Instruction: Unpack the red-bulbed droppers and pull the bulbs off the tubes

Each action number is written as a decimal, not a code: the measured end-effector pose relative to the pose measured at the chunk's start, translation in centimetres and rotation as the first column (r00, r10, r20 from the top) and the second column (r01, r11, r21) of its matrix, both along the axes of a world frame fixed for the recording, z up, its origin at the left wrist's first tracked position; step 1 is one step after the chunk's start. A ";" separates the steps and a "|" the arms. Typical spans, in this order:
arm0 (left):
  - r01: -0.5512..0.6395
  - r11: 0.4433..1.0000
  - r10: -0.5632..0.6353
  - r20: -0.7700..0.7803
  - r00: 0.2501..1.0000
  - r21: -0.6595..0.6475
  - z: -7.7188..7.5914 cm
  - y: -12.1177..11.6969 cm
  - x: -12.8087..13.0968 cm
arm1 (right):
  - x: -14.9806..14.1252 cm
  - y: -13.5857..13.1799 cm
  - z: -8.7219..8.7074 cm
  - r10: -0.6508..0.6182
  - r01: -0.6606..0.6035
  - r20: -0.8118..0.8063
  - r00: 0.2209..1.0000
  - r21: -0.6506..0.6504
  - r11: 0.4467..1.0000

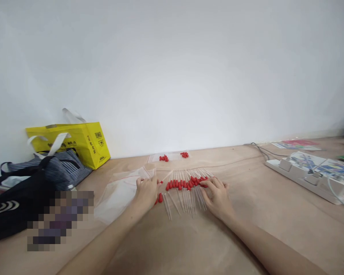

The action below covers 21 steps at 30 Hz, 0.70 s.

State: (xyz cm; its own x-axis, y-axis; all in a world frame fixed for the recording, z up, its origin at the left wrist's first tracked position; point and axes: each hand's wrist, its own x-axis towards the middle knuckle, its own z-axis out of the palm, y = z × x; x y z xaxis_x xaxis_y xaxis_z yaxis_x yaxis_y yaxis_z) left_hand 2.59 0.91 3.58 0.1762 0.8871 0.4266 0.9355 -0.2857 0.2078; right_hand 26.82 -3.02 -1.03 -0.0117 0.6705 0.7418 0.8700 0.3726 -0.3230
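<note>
Several thin whitish sticks with red bulb-shaped tips (pixel 180 184) lie in a row on the table, their shafts fanning towards the wall and towards me. At the row's left end my left hand (pixel 147 190) is closed, its fingertips pinching a red-tipped stick (pixel 161 182). Just below those fingers lies a loose red tip (pixel 160 198), beside a few pale sticks (pixel 167 206). My right hand (pixel 217 194) rests at the right end, fingers curled and closed on a red-tipped stick there. Its palm side is hidden.
Clear plastic bags (pixel 114 196) lie left of my left hand. Near the wall is a flat clear bag (pixel 173 157) with red-tipped pieces. A yellow bag (pixel 94 147), a striped bag (pixel 71 168) and a black bag (pixel 14 206) stand left. A white power strip (pixel 304 183) with cables sits right.
</note>
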 end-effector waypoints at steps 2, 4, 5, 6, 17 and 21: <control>0.155 0.982 -0.139 -0.144 0.980 0.109 -1.4 -1.8 -0.6 | -0.7 -0.5 0.1 0.043 -0.048 0.062 0.997 0.079 0.996; 0.301 0.921 -0.229 -0.279 0.933 0.250 -3.0 -3.1 -0.8 | -1.6 -1.0 0.1 0.109 -0.126 0.154 0.982 0.103 0.987; 0.360 0.884 -0.262 -0.323 0.909 0.298 -3.7 -3.5 -0.8 | -2.1 -1.2 0.0 0.151 -0.174 0.201 0.968 0.101 0.980; 0.400 0.853 -0.286 -0.343 0.895 0.334 -4.3 -3.8 -0.8 | -2.6 -1.4 -0.1 0.192 -0.221 0.240 0.952 0.101 0.970; 0.494 0.747 -0.433 -0.239 0.869 0.445 -4.7 -5.1 0.7 | -4.9 -1.3 -1.5 0.289 -0.368 0.355 0.889 0.179 0.912; 0.474 0.725 -0.442 -0.189 0.877 0.500 -4.6 -5.1 0.8 | -5.0 -1.5 -1.5 0.308 -0.391 0.347 0.886 0.201 0.898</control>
